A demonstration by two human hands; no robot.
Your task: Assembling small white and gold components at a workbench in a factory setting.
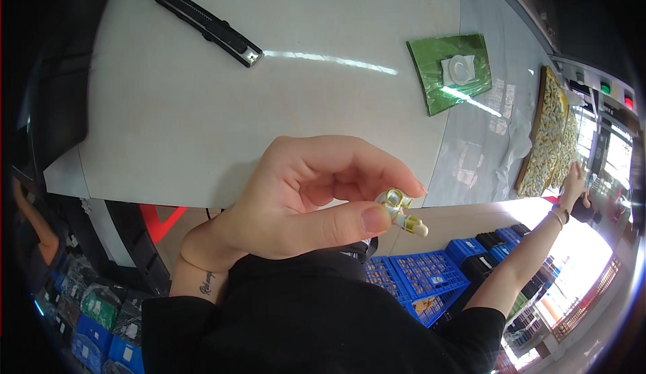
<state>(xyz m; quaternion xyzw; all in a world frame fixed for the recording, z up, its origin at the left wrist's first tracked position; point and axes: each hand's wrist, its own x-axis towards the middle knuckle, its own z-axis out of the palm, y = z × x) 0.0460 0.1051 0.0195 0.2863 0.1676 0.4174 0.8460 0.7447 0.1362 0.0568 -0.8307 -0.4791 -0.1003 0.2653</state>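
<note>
Currently, the left hand [289,202] is pinching a small white-and-gold ornament [402,216] between thumb and fingers, its long axis slanting down-right past the thumb; the right hand [575,189] is lying farther rightward, its grip unclear.

"What's lying on the pale tabletop [256,108]?"

"A long black tool [202,23] with a shiny metal end, slanting at the far left. Toward the right, a glossy green sheet [428,61] with a small round dish [461,69] on it."

"And beyond the near edge?"

"Blue plastic crates [431,271], lower right."
</note>
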